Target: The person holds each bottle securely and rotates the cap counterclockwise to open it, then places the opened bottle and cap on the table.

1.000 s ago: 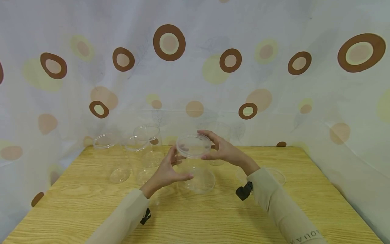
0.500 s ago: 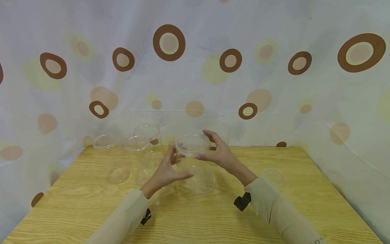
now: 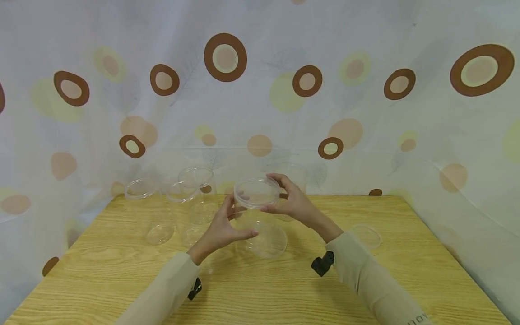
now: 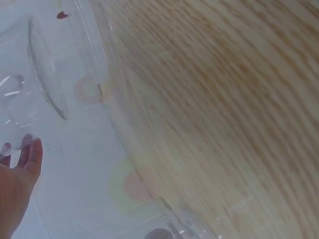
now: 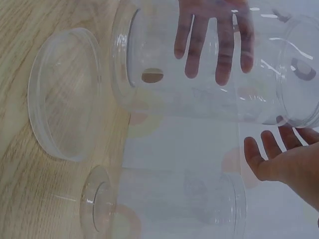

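Note:
A clear plastic jar (image 3: pixel 257 194) stands upright between both hands at the middle of the head view. My left hand (image 3: pixel 222 229) holds its side, thumb in front and fingers round the far left. At the thick top rim, my right hand (image 3: pixel 298 205) has its thumb in front and fingers on the right; I cannot tell whether a lid is on it. A clear round disc, seemingly a lid (image 5: pixel 65 94), lies on the table beside the jar's foot. Through the jar wall, the left fingers (image 5: pixel 199 45) show in the right wrist view.
Several similar clear jars stand at the back left, among them one jar (image 3: pixel 141 188) at the far left. Another jar (image 5: pixel 169 204) is behind the right hand. A clear ring-edged disc (image 3: pixel 367 236) lies beside the right sleeve. Patterned cloth (image 3: pixel 260 113) hangs behind the wooden table (image 3: pixel 252 293).
The jar's top has shifted slightly left and up since a second ago. My right hand and forearm moved a little left with it; my left hand has stayed in place.

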Motion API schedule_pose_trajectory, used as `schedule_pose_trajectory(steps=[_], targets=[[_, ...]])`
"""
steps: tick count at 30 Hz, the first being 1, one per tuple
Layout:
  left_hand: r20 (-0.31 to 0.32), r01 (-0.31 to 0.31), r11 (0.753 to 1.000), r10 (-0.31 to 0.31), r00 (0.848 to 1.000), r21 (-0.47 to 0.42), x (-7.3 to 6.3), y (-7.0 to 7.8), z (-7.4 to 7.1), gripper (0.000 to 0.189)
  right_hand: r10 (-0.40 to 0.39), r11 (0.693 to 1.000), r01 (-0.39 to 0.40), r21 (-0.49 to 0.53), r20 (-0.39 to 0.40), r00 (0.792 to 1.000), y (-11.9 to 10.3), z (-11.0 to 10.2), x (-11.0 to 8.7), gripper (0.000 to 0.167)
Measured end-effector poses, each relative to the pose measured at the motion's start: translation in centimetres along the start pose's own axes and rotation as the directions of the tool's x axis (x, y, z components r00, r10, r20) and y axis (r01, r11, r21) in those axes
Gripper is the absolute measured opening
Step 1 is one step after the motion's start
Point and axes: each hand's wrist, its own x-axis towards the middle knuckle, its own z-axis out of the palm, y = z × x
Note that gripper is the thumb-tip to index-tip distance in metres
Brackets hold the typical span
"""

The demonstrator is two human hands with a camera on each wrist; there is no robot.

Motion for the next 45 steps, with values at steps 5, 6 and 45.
schedule_pose_trajectory(steps=[5, 6, 45], targets=[[0.017, 0.000, 1.000, 0.000, 1.000, -0.009, -0.1, 0.3, -0.1, 0.096, -0.025, 1.000, 0.026, -0.004, 0.140, 0.990, 0.2, -1.3, 0.4, 0.077], [0.021, 0.000, 1.000, 0.001, 1.000, -0.014, -0.1, 0.2, -0.1, 0.096, -0.029, 1.000, 0.030, -0.001, 0.167, 0.986, 0.3, -1.6, 0.5, 0.076], [0.027, -0.005, 0.998, 0.006, 1.000, -0.067, 0.1, -1.3, 0.0, 0.094, -0.059, 0.975, 0.003, 0.224, 0.246, 0.967, -0.1, -1.3, 0.4, 0.084]])
